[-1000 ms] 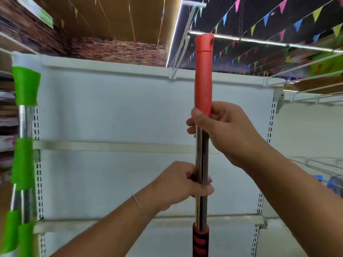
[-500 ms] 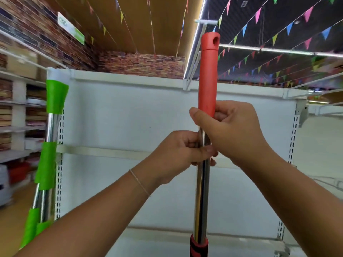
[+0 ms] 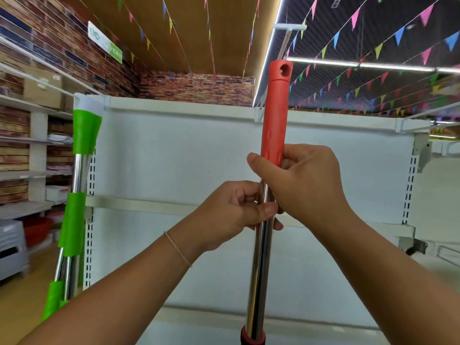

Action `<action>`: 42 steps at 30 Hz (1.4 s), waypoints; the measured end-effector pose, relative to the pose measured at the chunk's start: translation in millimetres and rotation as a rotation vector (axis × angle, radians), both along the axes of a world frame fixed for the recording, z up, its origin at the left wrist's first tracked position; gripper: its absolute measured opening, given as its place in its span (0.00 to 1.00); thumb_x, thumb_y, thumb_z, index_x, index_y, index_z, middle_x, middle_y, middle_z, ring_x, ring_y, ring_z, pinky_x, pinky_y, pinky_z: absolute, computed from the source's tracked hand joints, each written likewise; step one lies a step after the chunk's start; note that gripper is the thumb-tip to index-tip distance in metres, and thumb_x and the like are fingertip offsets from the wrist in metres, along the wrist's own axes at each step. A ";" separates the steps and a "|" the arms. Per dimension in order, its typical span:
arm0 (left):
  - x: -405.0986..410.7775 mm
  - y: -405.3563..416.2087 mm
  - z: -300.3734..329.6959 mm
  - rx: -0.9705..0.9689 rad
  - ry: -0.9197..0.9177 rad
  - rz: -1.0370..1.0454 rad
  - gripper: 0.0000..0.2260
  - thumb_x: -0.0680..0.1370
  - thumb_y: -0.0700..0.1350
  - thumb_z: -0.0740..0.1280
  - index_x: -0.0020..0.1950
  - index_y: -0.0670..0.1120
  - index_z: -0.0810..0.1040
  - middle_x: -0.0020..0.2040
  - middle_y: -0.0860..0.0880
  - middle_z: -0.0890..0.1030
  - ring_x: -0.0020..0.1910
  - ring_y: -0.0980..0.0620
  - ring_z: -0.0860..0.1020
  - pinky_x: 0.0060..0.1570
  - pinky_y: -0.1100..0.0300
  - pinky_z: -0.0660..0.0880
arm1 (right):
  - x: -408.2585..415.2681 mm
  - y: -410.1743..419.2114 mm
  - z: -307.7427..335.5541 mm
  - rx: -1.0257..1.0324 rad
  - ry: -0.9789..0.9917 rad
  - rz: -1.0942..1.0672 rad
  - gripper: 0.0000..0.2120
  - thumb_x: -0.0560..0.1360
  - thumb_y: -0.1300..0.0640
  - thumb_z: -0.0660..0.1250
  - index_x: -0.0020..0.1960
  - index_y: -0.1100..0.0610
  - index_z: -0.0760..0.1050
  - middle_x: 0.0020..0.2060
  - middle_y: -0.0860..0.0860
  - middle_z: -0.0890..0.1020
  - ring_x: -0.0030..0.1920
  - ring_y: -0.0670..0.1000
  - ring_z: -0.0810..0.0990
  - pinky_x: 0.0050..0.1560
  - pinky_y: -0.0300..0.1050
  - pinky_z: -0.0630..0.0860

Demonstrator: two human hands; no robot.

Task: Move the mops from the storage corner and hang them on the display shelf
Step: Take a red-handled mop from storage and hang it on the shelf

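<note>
I hold a mop pole upright in front of me; its red handle (image 3: 275, 113) has a hanging hole at the top and its chrome shaft (image 3: 260, 270) runs down out of view. My right hand (image 3: 302, 180) grips the bottom of the red handle. Just below it, my left hand (image 3: 231, 215) is closed around the chrome shaft. The mop head is hidden below the frame. A white hook bracket (image 3: 283, 43) sticks out above the white display shelf (image 3: 174, 155), just above and behind the handle top. A green-handled mop (image 3: 79, 175) hangs at the shelf's left end.
The white shelf's back panel stands right in front with slotted uprights (image 3: 409, 188) at both sides. Stocked wooden shelves (image 3: 29, 150) and grey crates (image 3: 12, 247) line the left aisle. Another white shelf rail (image 3: 428, 123) runs off to the right.
My left hand slid up the chrome shaft until it sits just under my right hand. The view has tilted upward and the handle top now reaches close to the hook bracket.
</note>
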State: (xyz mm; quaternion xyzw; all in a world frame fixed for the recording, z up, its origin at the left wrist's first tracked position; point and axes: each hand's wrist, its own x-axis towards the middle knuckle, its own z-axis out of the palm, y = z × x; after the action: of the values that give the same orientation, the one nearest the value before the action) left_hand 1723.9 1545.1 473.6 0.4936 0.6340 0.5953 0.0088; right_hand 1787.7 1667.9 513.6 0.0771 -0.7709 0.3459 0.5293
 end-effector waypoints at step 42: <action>-41.2 25.1 -2.0 -0.056 -0.095 -0.175 0.10 0.79 0.33 0.63 0.50 0.45 0.81 0.43 0.48 0.85 0.43 0.44 0.84 0.41 0.61 0.78 | -41.1 20.8 -7.7 0.113 -0.038 -0.201 0.16 0.74 0.46 0.69 0.32 0.54 0.75 0.24 0.48 0.76 0.26 0.47 0.76 0.29 0.34 0.71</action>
State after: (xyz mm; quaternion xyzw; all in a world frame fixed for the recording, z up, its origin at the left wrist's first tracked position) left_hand 1682.6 1570.2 471.6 0.5181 0.6036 0.5969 0.1046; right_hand 1746.6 1688.6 505.9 0.0226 -0.8029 0.2483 0.5415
